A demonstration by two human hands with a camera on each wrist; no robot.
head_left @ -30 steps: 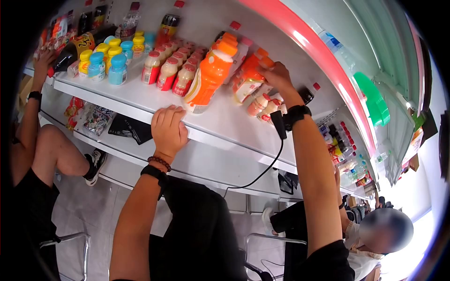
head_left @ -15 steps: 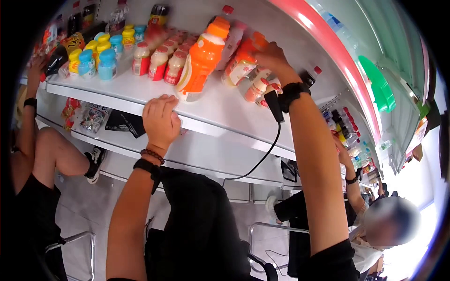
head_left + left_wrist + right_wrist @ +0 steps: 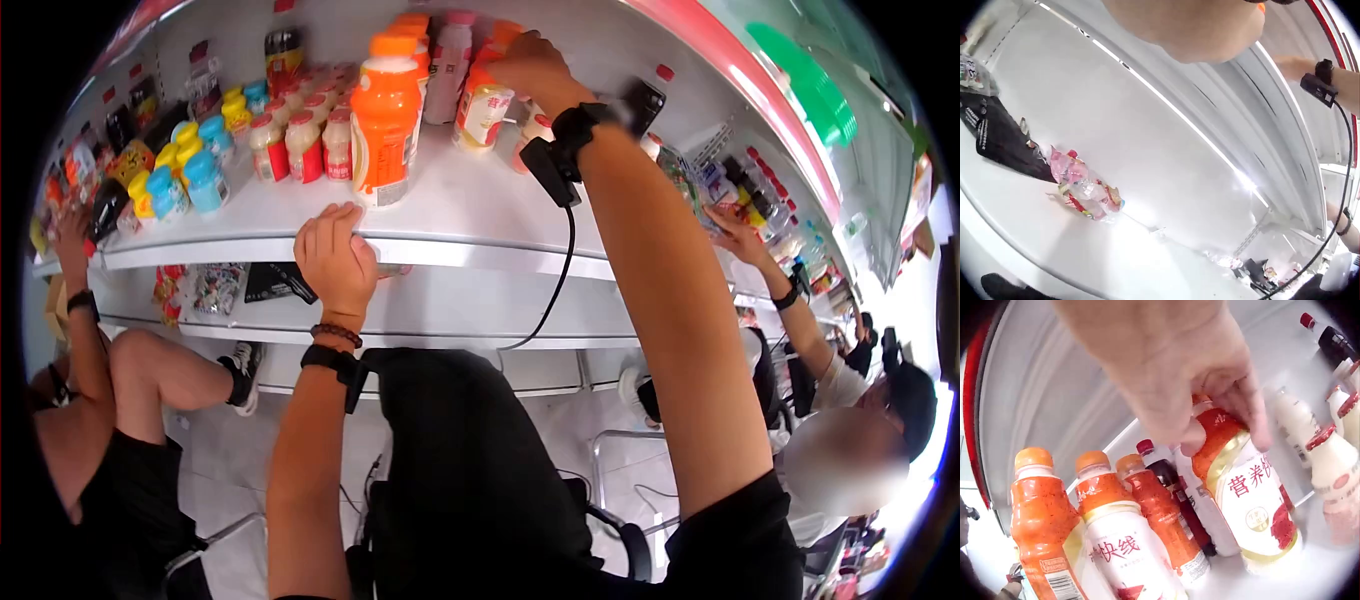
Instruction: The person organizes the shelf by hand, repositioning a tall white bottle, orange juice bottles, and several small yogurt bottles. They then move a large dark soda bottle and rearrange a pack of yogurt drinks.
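Standing at the left of the white shelf (image 3: pixel 440 205), small blue and yellow plastic bottles (image 3: pixel 205 185) fill my head feed's nearer corner. Next I see squat cream bottles with red labels (image 3: pixel 302 150). In front, I have the left hand (image 3: pixel 337 262) resting on the shelf's front edge, fingers lying loosely over it. A large glossy orange bottle with an orange cap (image 3: pixel 385 130) stands just behind and right, and beyond it a pale pink bottle (image 3: pixel 450 75).

Right of that is the orange-shouldered plastic bottle with a white label (image 3: pixel 1250 500), banded in gold, with red fruit printed low down. I read 营养快 in red, above a gold round emblem too small to make out; a neighbouring bottle (image 3: pixel 1125 550) shows 快线.

The bottle points cap-up, its long axis near upright in my head view, slanting in the right wrist view. I cannot tell whether its base touches the shelf. The right hand (image 3: pixel 535 70) grips its neck, thumb and fingers on opposite sides.
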